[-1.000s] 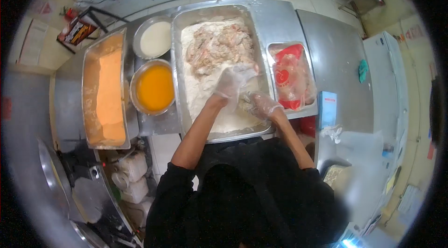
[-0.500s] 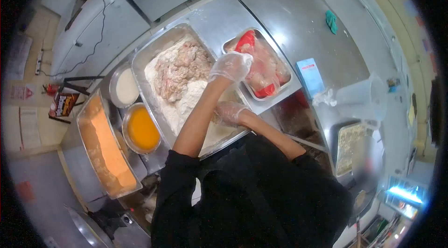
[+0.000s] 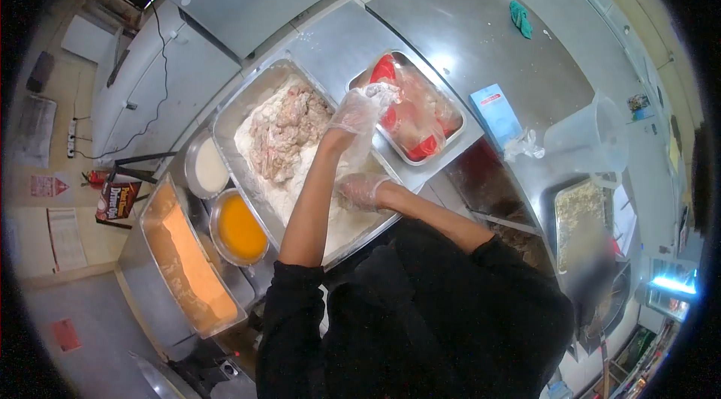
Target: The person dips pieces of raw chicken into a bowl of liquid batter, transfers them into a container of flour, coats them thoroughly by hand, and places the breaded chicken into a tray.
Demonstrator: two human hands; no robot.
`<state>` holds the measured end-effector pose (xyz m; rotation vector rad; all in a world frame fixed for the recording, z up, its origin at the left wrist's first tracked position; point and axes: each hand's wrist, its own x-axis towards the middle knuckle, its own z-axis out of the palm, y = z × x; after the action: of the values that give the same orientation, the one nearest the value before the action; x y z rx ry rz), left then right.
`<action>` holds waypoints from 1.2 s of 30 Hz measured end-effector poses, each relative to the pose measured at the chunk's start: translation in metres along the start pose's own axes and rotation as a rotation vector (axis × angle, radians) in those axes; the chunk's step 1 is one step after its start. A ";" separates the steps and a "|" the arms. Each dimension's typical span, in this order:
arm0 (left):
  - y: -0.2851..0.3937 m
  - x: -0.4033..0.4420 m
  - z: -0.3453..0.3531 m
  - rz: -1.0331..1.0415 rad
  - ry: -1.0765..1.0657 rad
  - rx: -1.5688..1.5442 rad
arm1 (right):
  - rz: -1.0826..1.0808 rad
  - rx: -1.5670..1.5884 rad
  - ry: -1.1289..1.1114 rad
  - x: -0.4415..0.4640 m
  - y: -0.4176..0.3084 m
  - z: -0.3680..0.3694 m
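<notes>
My left hand (image 3: 354,112), in a clear plastic glove, reaches over the near-side wall between two metal trays. Its closed, flour-whitened fingertips are at a pale crumpled thing I cannot make out, beside the plastic bag (image 3: 409,117) with red patches in the smaller tray (image 3: 458,140). My right hand (image 3: 362,190), also gloved, hangs low over the near end of the large tray (image 3: 225,125), fingers apart and loosely bent, holding nothing that shows. That tray holds white flour (image 3: 297,181) and a heap of flour-coated raw meat pieces (image 3: 282,125).
To the left are a bowl of white powder (image 3: 210,172), a bowl of orange liquid (image 3: 240,228) and a long pan of orange powder (image 3: 191,264). A blue box (image 3: 496,115), crumpled plastic (image 3: 523,145), a clear tub (image 3: 589,140) and a crumb-filled tray (image 3: 582,222) stand on the right.
My left hand has drawn back slightly from the plastic bag toward the flour tray. My right hand stays low over the flour, shifted a little. The camera view has tilted.
</notes>
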<state>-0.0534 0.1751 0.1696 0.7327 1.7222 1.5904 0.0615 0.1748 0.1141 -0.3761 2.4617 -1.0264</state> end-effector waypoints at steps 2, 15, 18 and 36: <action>-0.008 0.011 0.008 0.058 -0.024 -0.090 | 0.034 0.015 -0.055 -0.006 -0.007 -0.007; -0.006 0.016 0.056 0.486 -0.218 1.641 | -0.076 0.050 0.204 0.013 0.022 0.048; -0.009 0.014 0.045 0.528 -0.269 1.708 | -0.111 -0.014 0.174 0.007 0.009 0.036; 0.008 -0.053 -0.027 0.337 0.181 1.359 | 0.047 0.072 0.054 -0.005 -0.006 0.002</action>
<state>-0.0423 0.1178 0.1840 1.5630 2.8528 0.4176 0.0671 0.1711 0.1188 -0.2697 2.4607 -1.1151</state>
